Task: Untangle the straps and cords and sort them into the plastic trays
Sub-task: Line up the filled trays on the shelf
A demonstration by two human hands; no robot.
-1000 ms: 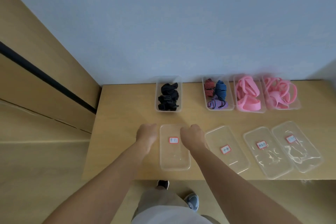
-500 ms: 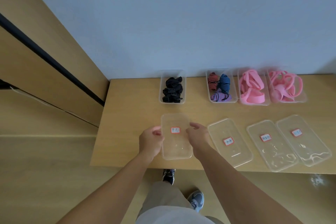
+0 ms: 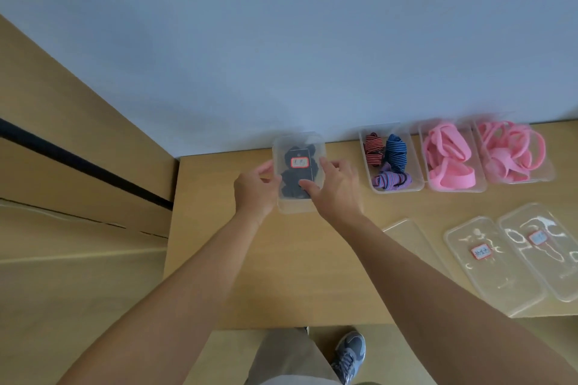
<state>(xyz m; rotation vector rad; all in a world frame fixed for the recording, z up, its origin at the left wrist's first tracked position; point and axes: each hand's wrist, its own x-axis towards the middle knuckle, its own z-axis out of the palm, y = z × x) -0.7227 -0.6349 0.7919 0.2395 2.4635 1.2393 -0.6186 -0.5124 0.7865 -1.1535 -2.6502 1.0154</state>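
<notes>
Looking down from the head view, the clear lid with the red-edged label is no longer at the near edge of the table, where both hands held it half a second ago. It now sits over the back-left tray, with the black straps showing dimly through it.

The left hand pinches the lid's left edge with curled fingers. The right hand grips the right edge, its thumb laid across the top. Whether the lid has clicked down onto the rim or only rests there cannot be told from this angle.

To the right along the wall, the striped cords, the pink straps and the pink cords lie in their own uncovered trays. Three more lids stay flat near the front edge: one partly hidden by the right forearm, and two labelled ones further right.

My reading is that the sorting itself looks finished, since each kind has its own tray and nothing lies loose on the table. The work appears to have turned to closing up, with this first lid needing a press along its edges and three trays left to cover.
</notes>
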